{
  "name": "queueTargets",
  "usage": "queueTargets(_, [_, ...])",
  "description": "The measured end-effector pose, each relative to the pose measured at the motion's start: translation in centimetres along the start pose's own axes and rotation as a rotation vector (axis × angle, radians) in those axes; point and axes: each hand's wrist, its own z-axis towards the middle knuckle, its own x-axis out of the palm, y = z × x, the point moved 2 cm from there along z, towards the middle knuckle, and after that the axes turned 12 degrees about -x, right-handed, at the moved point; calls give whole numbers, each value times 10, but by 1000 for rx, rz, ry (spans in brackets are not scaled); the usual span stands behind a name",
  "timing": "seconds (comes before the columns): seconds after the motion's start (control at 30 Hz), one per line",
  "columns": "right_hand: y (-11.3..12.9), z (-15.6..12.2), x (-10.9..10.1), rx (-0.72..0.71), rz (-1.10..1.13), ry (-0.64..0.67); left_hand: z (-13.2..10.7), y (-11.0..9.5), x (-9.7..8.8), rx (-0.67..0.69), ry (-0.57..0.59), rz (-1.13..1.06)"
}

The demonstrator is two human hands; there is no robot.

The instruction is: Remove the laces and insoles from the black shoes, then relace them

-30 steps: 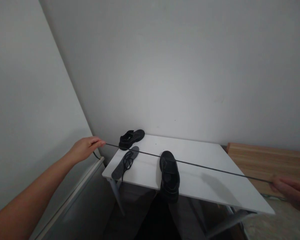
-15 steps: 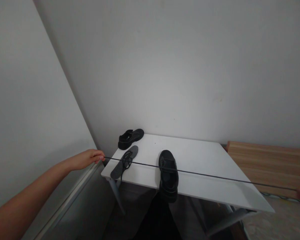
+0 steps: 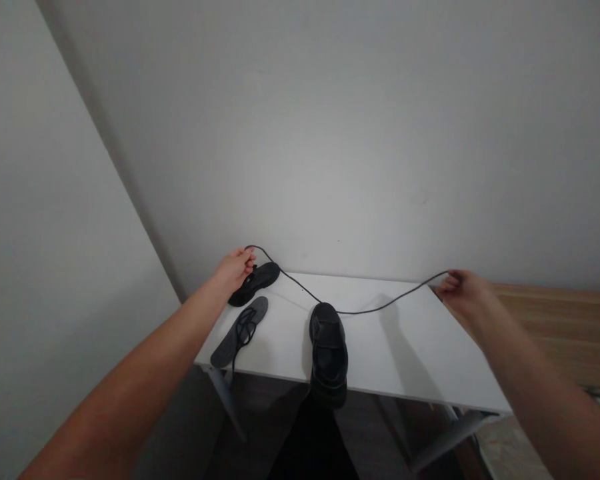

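Observation:
A long black shoelace (image 3: pixel 375 310) hangs in a slack curve between my two hands. My left hand (image 3: pixel 239 267) pinches one end of it, above the shoe at the back left. At the table's right side, my right hand (image 3: pixel 459 288) is closed on the other end. The lace dips to the toe of a black shoe (image 3: pixel 329 350) at the table's front edge; no lace shows in that shoe. The second black shoe (image 3: pixel 256 283) is partly hidden by my left hand. In front of it lies a grey insole (image 3: pixel 226 350) with a bunched black lace (image 3: pixel 247 327) on top.
The white table (image 3: pixel 380 367) stands against a grey wall (image 3: pixel 330 147). A wood-grain board (image 3: pixel 545 320) lies beyond its right end. A light panel (image 3: pixel 55 267) rises at the left. A dark trouser leg (image 3: pixel 313 443) shows below the front shoe.
The lace was stretched straight and low across the front shoe; now it sags and lies farther back. Both hands have moved forward and inward, the right one from the frame's edge.

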Motion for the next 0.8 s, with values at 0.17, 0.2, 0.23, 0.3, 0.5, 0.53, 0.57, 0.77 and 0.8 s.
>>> queueTargets(0.17, [-31,-52,72,266,120,182,-6,55,40,-52,70,-170])
queueTargets(0.2, [-42,-69,84,300,126,230,-10,75,45,-151,105,-232])
queueTargets(0.23, [-52,-86,94,319,143,295,-14,96,50,-243,136,-265])
queueTargets(0.3, [-71,-117,111,335,169,389,-22,134,58,-365,159,-310])
queueTargets(0.5, [-94,-152,138,228,143,533,-41,186,79,-428,165,-359])
queueTargets(0.53, [-95,-152,139,198,119,552,-43,188,81,-428,161,-371])
queueTargets(0.57, [-95,-151,140,165,91,572,-44,189,83,-427,154,-384])
queueTargets(0.77, [-90,-144,138,-74,-192,648,-47,187,87,-415,115,-457])
queueTargets(0.8, [-88,-143,137,-117,-252,648,-47,187,88,-421,115,-462])
